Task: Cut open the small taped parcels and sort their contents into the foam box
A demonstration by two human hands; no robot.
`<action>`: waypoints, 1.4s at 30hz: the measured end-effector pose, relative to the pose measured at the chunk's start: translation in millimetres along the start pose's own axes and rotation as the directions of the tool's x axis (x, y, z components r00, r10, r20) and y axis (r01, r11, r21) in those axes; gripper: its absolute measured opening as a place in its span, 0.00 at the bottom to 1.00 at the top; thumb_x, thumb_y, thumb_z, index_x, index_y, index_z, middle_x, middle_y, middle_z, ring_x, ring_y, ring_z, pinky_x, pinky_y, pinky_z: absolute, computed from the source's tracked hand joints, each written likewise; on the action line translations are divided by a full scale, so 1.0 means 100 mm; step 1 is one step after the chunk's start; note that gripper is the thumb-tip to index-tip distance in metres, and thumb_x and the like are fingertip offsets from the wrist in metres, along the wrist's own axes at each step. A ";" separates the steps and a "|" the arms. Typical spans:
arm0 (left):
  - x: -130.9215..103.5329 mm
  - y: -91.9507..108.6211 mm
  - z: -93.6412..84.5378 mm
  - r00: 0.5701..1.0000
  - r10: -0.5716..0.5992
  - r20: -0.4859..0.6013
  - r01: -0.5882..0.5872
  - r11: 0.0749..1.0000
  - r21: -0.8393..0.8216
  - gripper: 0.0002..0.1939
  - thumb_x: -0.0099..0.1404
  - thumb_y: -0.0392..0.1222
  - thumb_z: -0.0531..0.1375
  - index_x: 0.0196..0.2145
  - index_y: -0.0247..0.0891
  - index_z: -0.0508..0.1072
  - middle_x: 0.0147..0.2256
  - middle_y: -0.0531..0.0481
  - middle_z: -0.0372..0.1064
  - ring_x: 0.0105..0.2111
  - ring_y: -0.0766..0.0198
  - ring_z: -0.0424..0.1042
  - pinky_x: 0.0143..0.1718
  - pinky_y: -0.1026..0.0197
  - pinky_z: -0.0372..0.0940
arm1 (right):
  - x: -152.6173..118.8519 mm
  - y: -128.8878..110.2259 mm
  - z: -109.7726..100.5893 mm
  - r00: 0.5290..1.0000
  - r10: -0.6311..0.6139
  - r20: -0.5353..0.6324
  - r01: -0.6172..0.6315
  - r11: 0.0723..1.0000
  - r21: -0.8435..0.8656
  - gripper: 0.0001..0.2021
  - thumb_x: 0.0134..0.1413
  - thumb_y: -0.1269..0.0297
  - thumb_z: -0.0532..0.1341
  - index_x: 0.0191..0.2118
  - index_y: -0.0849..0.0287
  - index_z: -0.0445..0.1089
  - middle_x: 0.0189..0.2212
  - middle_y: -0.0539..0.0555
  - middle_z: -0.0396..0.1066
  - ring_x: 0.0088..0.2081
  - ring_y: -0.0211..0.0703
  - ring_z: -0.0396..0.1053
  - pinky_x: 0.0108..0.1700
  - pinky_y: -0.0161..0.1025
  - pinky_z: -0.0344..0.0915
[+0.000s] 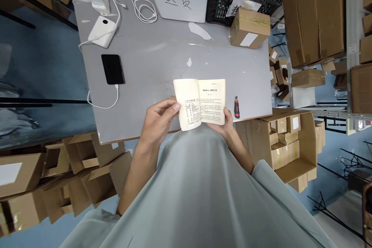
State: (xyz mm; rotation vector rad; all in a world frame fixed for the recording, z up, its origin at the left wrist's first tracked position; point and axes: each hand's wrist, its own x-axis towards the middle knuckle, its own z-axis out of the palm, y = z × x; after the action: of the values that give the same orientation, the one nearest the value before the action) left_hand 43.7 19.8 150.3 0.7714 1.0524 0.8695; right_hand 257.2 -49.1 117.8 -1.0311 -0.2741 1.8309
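An open book (212, 100) with printed Chinese text is held up at the table's front edge, in front of my body. My left hand (161, 118) pinches the outer edge of its left page, thumb on top. My right hand (223, 123) supports the right half from below, its thumb at the right edge and most fingers hidden behind the pages. To the right of the book lies a red and black utility knife (236, 107) on the grey table (154, 62), apart from both hands.
A black phone (112, 69) on a cable and a white power bank (102, 31) lie at left. Along the back stand a white foam box (178, 2), a black crate (217, 11) and a taped carton (250, 27). Cardboard boxes (302, 139) flank the table below.
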 end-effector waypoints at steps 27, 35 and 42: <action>-0.01 0.04 -0.09 0.998 -0.036 -0.052 0.033 0.998 -0.053 0.25 0.57 0.62 0.82 0.28 0.40 0.80 0.32 0.47 0.78 0.40 0.55 0.79 0.43 0.52 0.75 | 0.02 -0.07 0.05 0.999 0.017 -0.032 -0.016 0.999 0.036 0.39 0.49 0.31 0.71 0.63 0.45 0.78 0.64 0.57 0.80 0.78 0.61 0.63 0.73 0.64 0.72; -0.04 0.06 -0.08 0.999 -0.023 -0.042 0.021 0.999 -0.036 0.26 0.59 0.64 0.81 0.29 0.41 0.79 0.34 0.47 0.79 0.42 0.54 0.79 0.44 0.50 0.77 | 0.00 -0.10 0.13 0.993 0.063 -0.095 -0.073 0.992 -0.107 0.42 0.48 0.24 0.67 0.62 0.45 0.78 0.64 0.58 0.81 0.77 0.63 0.65 0.73 0.65 0.73; -0.04 0.02 -0.06 1.000 0.011 -0.022 -0.010 0.999 0.033 0.23 0.61 0.62 0.79 0.28 0.43 0.79 0.32 0.48 0.77 0.36 0.58 0.78 0.37 0.56 0.74 | -0.06 -0.13 0.10 0.993 0.080 -0.088 -0.095 0.977 -0.188 0.40 0.48 0.29 0.74 0.62 0.47 0.77 0.63 0.59 0.81 0.77 0.64 0.66 0.72 0.63 0.73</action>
State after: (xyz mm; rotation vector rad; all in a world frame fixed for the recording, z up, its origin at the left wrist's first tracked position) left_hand 36.3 17.7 152.3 0.7976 1.0852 0.8731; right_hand 258.4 -44.9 134.5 -1.2653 -0.3680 1.8634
